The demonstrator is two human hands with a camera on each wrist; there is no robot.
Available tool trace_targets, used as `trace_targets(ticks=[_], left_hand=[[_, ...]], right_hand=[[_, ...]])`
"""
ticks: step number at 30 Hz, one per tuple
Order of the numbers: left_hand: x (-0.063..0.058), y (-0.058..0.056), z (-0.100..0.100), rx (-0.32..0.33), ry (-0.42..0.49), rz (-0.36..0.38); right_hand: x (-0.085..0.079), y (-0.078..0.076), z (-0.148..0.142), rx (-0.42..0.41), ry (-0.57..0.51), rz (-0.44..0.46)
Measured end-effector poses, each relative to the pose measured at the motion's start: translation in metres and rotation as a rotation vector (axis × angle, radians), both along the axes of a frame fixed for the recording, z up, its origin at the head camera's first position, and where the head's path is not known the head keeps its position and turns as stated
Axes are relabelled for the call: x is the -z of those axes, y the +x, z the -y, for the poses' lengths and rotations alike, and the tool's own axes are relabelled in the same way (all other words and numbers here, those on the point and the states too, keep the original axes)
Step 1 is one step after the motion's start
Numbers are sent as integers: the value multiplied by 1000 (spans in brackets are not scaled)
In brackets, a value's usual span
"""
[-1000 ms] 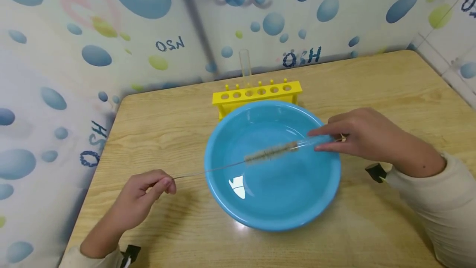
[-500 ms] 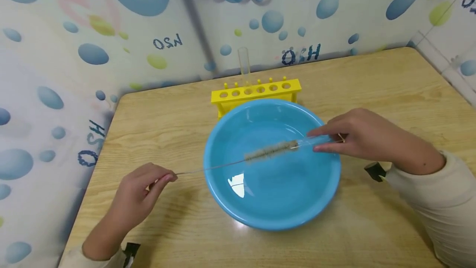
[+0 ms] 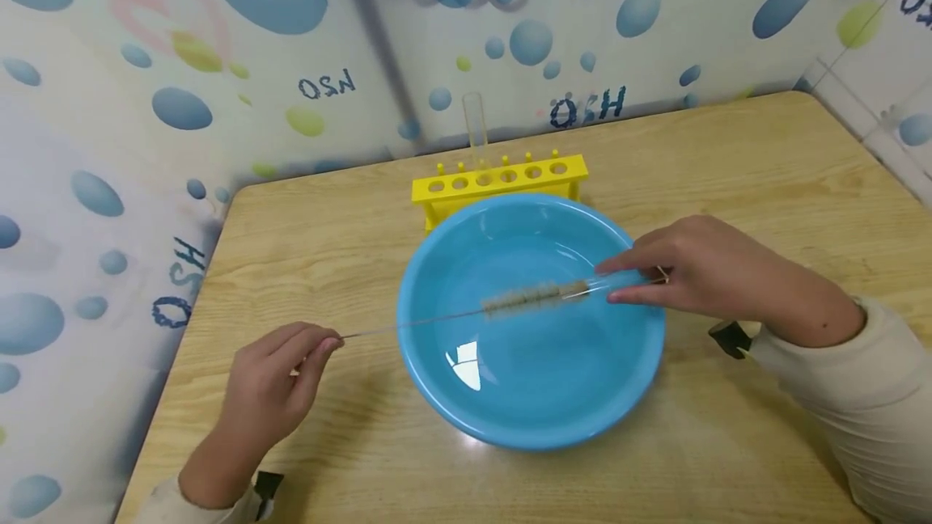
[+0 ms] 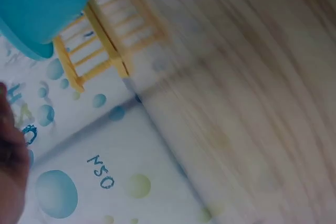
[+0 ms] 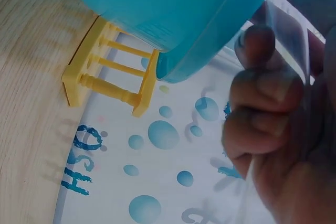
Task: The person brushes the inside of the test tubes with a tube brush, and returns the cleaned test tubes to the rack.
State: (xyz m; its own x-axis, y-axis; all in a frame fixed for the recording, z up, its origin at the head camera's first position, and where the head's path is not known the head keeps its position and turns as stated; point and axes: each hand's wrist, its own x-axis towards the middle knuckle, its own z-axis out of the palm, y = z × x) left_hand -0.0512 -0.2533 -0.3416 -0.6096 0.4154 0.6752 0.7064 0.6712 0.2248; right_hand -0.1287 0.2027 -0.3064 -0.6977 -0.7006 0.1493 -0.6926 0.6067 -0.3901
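Over the blue basin [image 3: 535, 403], my left hand [image 3: 269, 382] pinches the thin wire handle of a test tube brush [image 3: 517, 302] between thumb and fingers. The brush's tan bristles point right, and their front end is inside the mouth of a clear glass test tube [image 3: 600, 285]. My right hand [image 3: 699, 277] grips that tube near the basin's right rim, thumb below and fingers above. In the right wrist view its curled fingers [image 5: 262, 87] wrap round the clear glass. Only an edge of my left hand [image 4: 11, 166] shows in the left wrist view.
Behind the basin stands a yellow test tube rack [image 3: 498, 178] with one upright glass tube [image 3: 476, 128] in it. The wooden table [image 3: 313, 265] meets a wall [image 3: 379, 39] printed with blue bubbles. The basin holds water.
The brush has shifted slightly right relative to the basin, further into the tube's mouth. My left hand has moved a little with it, while my right hand keeps hold of the tube.
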Motion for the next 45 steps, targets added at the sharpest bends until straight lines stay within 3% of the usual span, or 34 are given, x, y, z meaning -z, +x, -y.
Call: trace_targets(ticks=[3,5,8,11,13,15,17,21,23,24,25,27,32,36,38,40,41,43,45], left_hand=[[0,6,-2,45,93,317],[-3,9,-4,52,147,480],[-8,11,-7,45,210,672],[-12,12,-10,40,258,784],[-11,12,-12,42,265,770],[-10,12,-14,51,240,661],[-7,10,-16,54,174,493],[-4,4,-20,36,-3,72],[-3,1,-22,20,-50,-88],[-3,0,-23,22,-46,-129],[-3,-1,-24,27,-26,-121],[-5,1,-26,40,49,-12],[-15,5,-32,15,322,474],[-28,1,-36,-11,427,796],[-32,-2,-37,-23,443,903],[-33,-6,-39,-23,477,934],[-32,-8,-41,-26,491,915],[-28,-11,-45,-20,477,790],[-22,-14,-50,-24,434,602]], right_hand=[[1,1,1,-3,-10,-65],[2,2,2,-2,-13,-114],[2,2,3,3,-12,-173],[1,3,3,15,5,-176],[0,4,2,20,12,-152],[0,5,2,24,17,-118],[-1,6,2,24,16,-90],[-2,6,2,13,2,-65],[-2,6,3,5,-9,-61],[-2,7,3,3,-13,-63],[-2,7,3,0,-15,-66],[-1,7,4,1,-16,-95],[-1,5,4,11,-20,-213],[1,4,4,12,-24,-266],[2,4,3,12,-30,-280],[2,3,2,10,-41,-301],[2,2,2,8,-48,-311],[1,2,1,11,-56,-323],[1,1,0,11,-59,-329]])
